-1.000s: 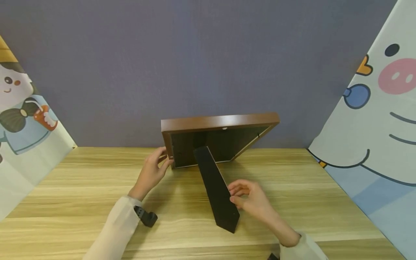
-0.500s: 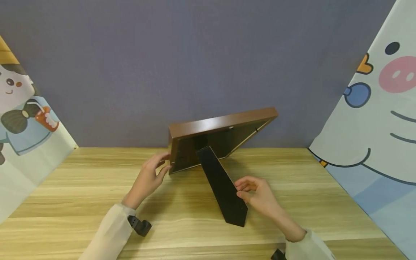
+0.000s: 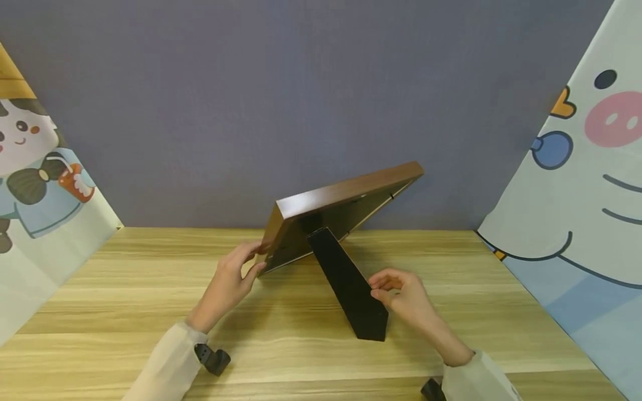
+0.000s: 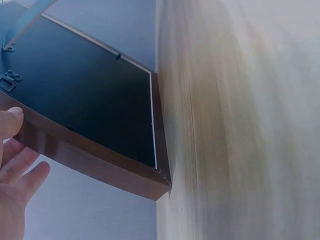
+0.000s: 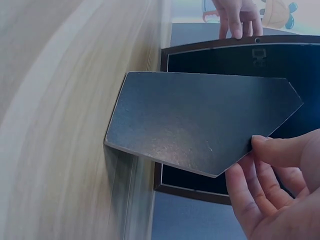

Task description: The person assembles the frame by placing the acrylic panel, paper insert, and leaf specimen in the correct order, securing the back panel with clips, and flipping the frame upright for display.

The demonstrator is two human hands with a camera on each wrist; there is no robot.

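Note:
A brown picture frame (image 3: 348, 188) stands on the table, leaning away, with its black back (image 4: 95, 90) towards me. My left hand (image 3: 227, 284) grips the frame's left side; in the left wrist view the thumb (image 4: 10, 122) lies on its back edge and the fingers reach around the outer side. A black easel leg (image 3: 351, 289) slants out from the back, its wide foot down at the tabletop. Pinching this leg's right edge is my right hand (image 3: 408, 301), thumb on one face, as the right wrist view shows. The frame's front is hidden.
The wood-grain table (image 3: 125, 289) runs back to a grey wall panel (image 3: 321, 83). Printed cartoon panels flank it, one with a figure holding a drink (image 3: 76, 182) on the left, one with a pig (image 3: 619, 120) on the right.
The frame has turned on the table: its left end came nearer and to the right, its right end went back. The leg's foot swung right, and my right hand moved with it.

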